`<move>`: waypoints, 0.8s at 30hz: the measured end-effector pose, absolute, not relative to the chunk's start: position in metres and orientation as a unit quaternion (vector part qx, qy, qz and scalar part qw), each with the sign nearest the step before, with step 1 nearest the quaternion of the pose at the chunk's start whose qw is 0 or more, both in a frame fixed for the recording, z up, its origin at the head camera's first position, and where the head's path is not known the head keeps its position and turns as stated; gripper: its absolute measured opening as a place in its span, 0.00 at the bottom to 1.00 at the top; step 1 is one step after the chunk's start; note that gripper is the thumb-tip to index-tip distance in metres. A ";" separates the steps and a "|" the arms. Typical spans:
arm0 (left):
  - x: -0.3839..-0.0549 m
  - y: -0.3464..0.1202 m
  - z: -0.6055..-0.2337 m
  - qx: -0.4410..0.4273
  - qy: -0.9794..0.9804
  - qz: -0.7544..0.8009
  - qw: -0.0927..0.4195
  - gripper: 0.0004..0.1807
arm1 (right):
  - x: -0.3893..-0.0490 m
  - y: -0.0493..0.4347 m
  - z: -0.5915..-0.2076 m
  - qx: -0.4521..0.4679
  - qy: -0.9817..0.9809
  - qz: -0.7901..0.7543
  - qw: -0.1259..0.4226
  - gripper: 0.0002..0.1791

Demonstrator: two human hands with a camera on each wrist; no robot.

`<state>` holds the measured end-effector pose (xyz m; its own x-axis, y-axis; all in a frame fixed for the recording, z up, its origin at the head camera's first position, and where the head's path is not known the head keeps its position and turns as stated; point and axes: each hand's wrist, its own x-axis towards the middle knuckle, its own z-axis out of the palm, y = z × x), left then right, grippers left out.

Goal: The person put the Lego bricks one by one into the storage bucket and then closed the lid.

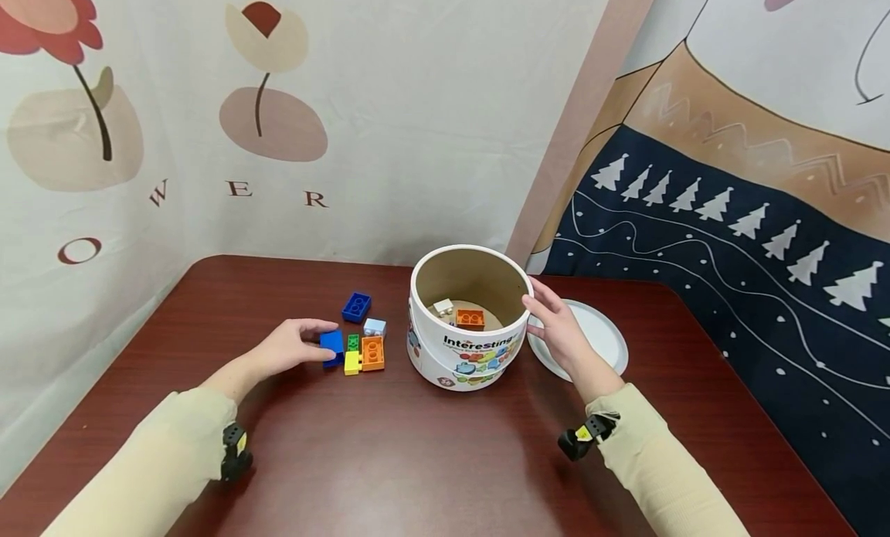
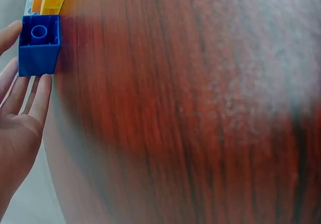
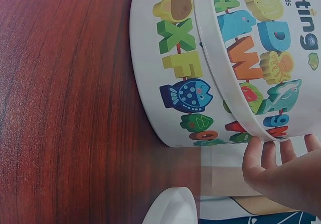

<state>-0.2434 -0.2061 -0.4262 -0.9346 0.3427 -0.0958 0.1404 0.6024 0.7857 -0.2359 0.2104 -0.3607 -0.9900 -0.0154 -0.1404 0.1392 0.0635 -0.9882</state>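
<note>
In the head view my left hand [image 1: 295, 344] pinches a blue toy building block [image 1: 332, 347] between thumb and fingers. The left wrist view shows this block [image 2: 39, 45] tilted, its hollow underside facing the camera. Beside it lie a green block [image 1: 353, 342], a yellow block [image 1: 352, 363], an orange block [image 1: 373, 353] and a light blue block [image 1: 375, 327]. My right hand [image 1: 559, 328] holds the right rim of a white printed bucket [image 1: 462, 359]; its fingertips touch the outer wall in the right wrist view. A white block [image 1: 443, 307] and an orange block [image 1: 470, 319] lie inside.
Another dark blue block [image 1: 357, 307] lies behind the group. A round white lid [image 1: 598, 336] rests on the brown table [image 1: 389, 460], right of the bucket and partly under the right hand. Printed cloth [image 1: 417, 120] hangs behind the table.
</note>
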 end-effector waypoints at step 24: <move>-0.245 -0.209 -0.403 0.132 0.893 0.419 0.095 0.32 | -0.235 0.211 -0.360 0.043 0.727 -0.684 0.056 0.29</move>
<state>-0.2453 -0.2093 -0.4032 -0.9474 0.3146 -0.0589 0.1557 0.6139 0.7738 -0.2348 0.2106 -0.3601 -0.9900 -0.0141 -0.1401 0.1390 0.0620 -0.9884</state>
